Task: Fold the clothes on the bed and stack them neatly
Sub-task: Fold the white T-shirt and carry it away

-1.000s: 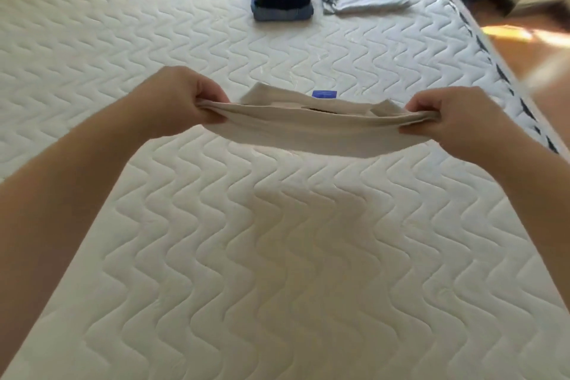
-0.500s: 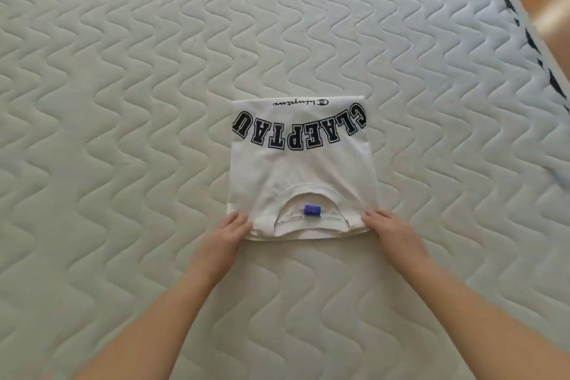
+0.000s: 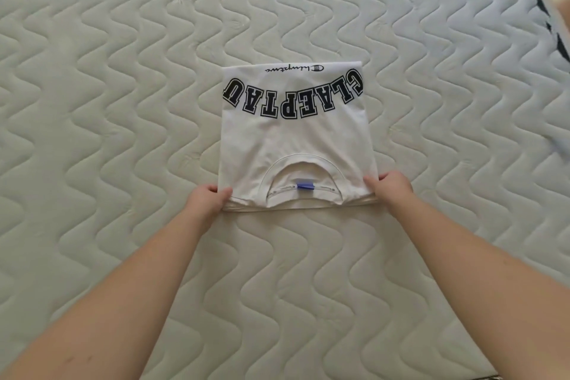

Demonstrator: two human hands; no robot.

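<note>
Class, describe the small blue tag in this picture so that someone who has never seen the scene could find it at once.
Start at the quilted mattress and find the folded white T-shirt at its middle. Between the left hand and right hand at its near corners lies the curved neckline. The blue tag sits inside it, the only blue on the shirt.

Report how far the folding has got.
Done: the white T-shirt lies folded into a flat rectangle on the mattress. In hand: the left hand and right hand grip its near corners. Left: stacking it; no pile shows in this view.
</note>
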